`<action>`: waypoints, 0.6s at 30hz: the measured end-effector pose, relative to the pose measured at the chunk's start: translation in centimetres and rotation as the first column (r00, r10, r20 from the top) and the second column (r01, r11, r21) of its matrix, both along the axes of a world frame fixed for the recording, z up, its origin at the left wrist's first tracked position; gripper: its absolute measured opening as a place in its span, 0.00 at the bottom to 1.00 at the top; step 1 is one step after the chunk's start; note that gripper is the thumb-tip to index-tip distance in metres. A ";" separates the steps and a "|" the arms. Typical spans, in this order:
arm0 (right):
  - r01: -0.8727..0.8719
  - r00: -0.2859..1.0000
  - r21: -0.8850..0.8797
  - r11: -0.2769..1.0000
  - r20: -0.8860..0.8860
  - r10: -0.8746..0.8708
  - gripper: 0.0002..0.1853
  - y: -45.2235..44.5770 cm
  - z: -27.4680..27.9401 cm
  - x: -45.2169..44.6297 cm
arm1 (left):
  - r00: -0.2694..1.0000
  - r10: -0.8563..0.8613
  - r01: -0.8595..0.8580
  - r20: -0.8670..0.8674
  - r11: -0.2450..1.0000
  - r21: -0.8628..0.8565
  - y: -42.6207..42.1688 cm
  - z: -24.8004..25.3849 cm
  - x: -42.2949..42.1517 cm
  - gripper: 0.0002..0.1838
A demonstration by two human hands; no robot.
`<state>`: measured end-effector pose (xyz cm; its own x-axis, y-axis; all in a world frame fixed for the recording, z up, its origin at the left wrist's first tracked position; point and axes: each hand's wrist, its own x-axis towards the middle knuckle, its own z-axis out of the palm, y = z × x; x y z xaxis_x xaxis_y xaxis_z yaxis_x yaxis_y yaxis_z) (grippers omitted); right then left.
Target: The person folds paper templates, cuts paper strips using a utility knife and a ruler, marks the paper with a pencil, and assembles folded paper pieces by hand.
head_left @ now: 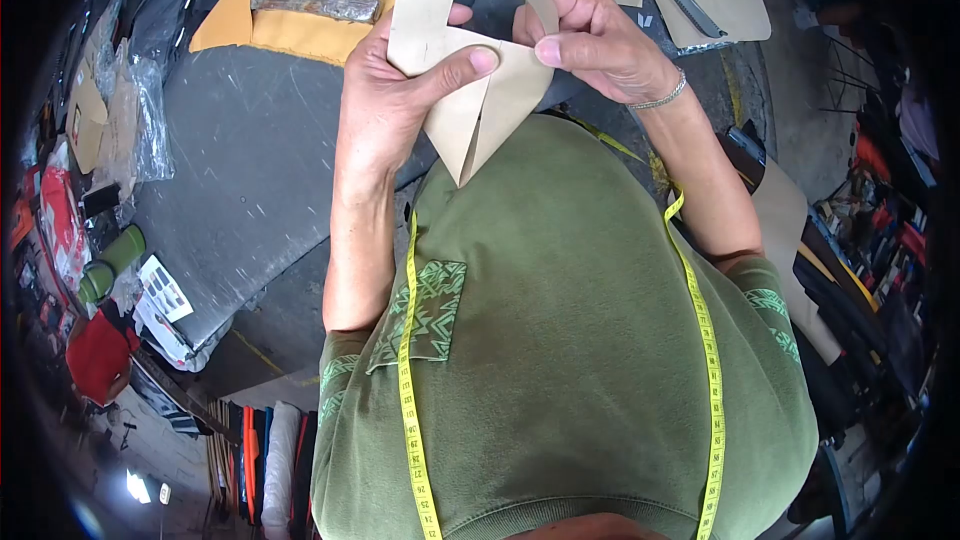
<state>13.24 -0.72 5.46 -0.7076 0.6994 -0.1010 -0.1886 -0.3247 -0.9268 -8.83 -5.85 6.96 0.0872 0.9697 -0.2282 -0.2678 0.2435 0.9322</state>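
The stiff beige card piece (420, 20), angular and tapering to a point, is held up above the dark grey scuffed table (240, 160), near the chest of the green shirt (560, 320). It is best gripped lightly but firmly, I'd judge, with the thumb pressing flat so the sheet does not buckle. The narrow slit (472, 145) (it runs down toward the lower point) looks like the weak spot, so any pull or fold should be small and kept away from it.

The left hand (385, 110) is partly closed around the card, thumb laid across its face and fingers mostly hidden behind. The right hand (610, 50) is nearly closed in a pinch at the card's upper right edge, by the narrow curled beige strip (541, 8); whether strip and card are joined, I cannot tell. Farther off, a worn brown bar (315, 3) lies on the yellow-orange sheet (225, 25), and a slim grey cutter knife (685, 0) rests at the upper right.
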 end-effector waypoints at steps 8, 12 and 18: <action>0.127 0.991 0.047 0.991 0.028 -0.128 0.08 0.0 0.3 -0.6 | 1.000 0.010 -0.010 0.005 1.000 0.025 0.4 0.1 -0.6 0.24; 0.212 0.976 0.073 0.974 0.035 -0.215 0.07 -0.2 0.2 -0.8 | 1.000 0.004 -0.003 -0.014 0.998 0.066 0.4 0.2 -0.7 0.24; 0.272 0.961 0.081 0.959 0.031 -0.275 0.09 -0.4 0.9 -1.8 | 0.994 -0.017 0.028 -0.107 0.995 0.096 0.3 -0.2 -0.9 0.20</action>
